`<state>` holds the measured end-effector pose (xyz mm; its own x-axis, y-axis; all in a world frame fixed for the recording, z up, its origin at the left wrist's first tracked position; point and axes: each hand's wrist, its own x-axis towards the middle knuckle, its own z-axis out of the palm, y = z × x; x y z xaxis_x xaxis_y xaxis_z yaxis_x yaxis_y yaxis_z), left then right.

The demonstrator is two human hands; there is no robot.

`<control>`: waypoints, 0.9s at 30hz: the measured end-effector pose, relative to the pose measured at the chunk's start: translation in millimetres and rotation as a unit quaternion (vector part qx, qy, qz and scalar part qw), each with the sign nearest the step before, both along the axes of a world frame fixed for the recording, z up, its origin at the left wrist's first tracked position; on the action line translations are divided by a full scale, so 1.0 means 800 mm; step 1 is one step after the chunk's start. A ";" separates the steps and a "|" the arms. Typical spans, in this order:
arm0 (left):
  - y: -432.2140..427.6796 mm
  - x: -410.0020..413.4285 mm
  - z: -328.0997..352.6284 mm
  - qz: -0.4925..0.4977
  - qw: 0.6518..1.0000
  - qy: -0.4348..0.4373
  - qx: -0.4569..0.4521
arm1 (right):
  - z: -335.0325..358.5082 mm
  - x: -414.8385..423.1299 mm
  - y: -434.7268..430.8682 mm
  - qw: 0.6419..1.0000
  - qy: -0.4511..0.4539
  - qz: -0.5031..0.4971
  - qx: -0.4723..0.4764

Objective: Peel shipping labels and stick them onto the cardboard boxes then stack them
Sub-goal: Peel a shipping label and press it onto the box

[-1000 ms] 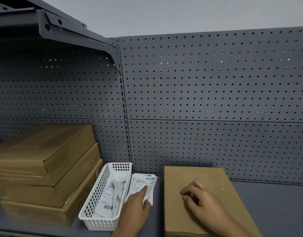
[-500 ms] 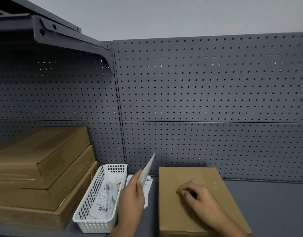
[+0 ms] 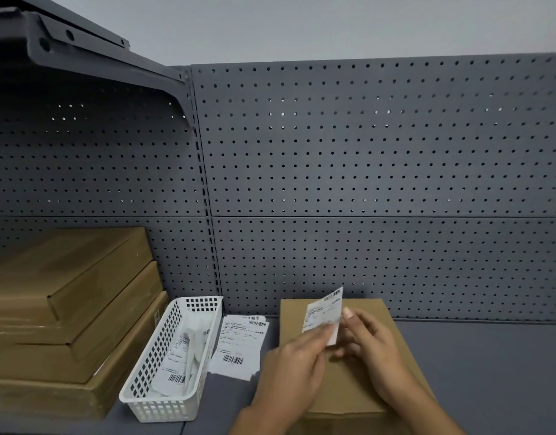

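The grey perforated metal back panel [image 3: 380, 171] rises behind a dark grey shelf surface [image 3: 496, 372], and on that shelf, at the left, sits a stack of three flat brown cardboard boxes [image 3: 66, 315], each lower one jutting out a little past the one above. Just right of centre lies a single flat brown cardboard box [image 3: 361, 372], its top bare of any label and so the likely target. Between stack and box stands a white slotted plastic basket [image 3: 173, 365] holding loose label sheets, and just beside it a small pile of white barcode label sheets [image 3: 239, 346] lies flat on the shelf. Above the single box, the left hand [image 3: 289, 368] and the right hand [image 3: 374, 350] meet at one white printed shipping label [image 3: 325, 312], held upright and clear of the cardboard; the left fingers [image 3: 317, 335] pinch its lower edge, while the right fingers [image 3: 349, 315] are narrowed against its right side, though blur hides whether they already grip a corner. The step in hand looks like separating the label from its backing. To do it well, one hand should hold the sheet steady while the other picks at a corner and draws the backing off slowly at a shallow angle, keeping the sticky face from folding onto itself, then lay one edge square to the box top and smooth outward so no bubbles form.
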<state>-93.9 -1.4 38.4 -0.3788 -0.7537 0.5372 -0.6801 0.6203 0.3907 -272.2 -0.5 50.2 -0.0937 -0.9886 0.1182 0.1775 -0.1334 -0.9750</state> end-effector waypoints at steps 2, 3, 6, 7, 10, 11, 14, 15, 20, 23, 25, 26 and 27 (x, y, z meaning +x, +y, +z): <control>0.008 -0.006 0.003 -0.017 0.998 0.024 0.058 | -0.001 -0.002 0.001 1.000 -0.003 -0.006 0.002; 0.009 -0.007 0.003 -0.011 0.996 0.048 0.077 | -0.003 -0.003 0.001 1.000 -0.002 -0.014 -0.003; 0.003 -0.007 0.001 0.012 0.972 0.190 0.137 | -0.007 -0.005 -0.003 0.999 -0.001 -0.039 -0.022; -0.002 -0.007 -0.002 0.023 0.960 0.234 0.149 | -0.007 -0.004 -0.004 0.998 -0.001 -0.047 -0.029; -0.013 -0.003 -0.008 0.041 0.935 0.299 0.184 | -0.005 -0.002 -0.004 0.997 -0.008 -0.061 -0.048; -0.015 -0.002 -0.006 0.038 0.927 0.313 0.202 | -0.003 -0.002 -0.004 0.996 -0.010 -0.069 -0.051; -0.014 -0.002 0.003 0.027 0.912 0.343 0.226 | -0.004 -0.002 -0.003 0.994 0.020 -0.083 -0.074; -0.012 -0.003 0.005 0.030 0.912 0.344 0.220 | -0.006 -0.002 -0.003 0.992 0.035 -0.091 -0.079; -0.010 -0.005 0.007 0.023 0.915 0.345 0.207 | -0.007 -0.008 0.002 0.994 0.047 -0.089 -0.052; -0.009 -0.005 0.005 0.017 0.903 0.372 0.214 | 0.004 -0.020 0.014 0.997 0.055 -0.009 -0.046; -0.009 -0.005 0.005 0.015 0.879 0.410 0.244 | 0.008 -0.029 0.022 0.995 0.054 0.059 -0.052; -0.010 -0.006 0.005 0.011 0.865 0.426 0.264 | 0.008 -0.032 0.023 0.995 0.048 0.074 -0.051; -0.013 -0.006 0.003 0.006 0.857 0.431 0.281 | 0.008 -0.035 0.024 0.995 0.041 0.076 -0.048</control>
<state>-99.1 -11.5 40.7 -0.0136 -0.9865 0.1632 0.0073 0.1631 0.9866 -300.3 18.6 56.7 0.0703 -0.9745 0.2131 0.1223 -0.2036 -0.9714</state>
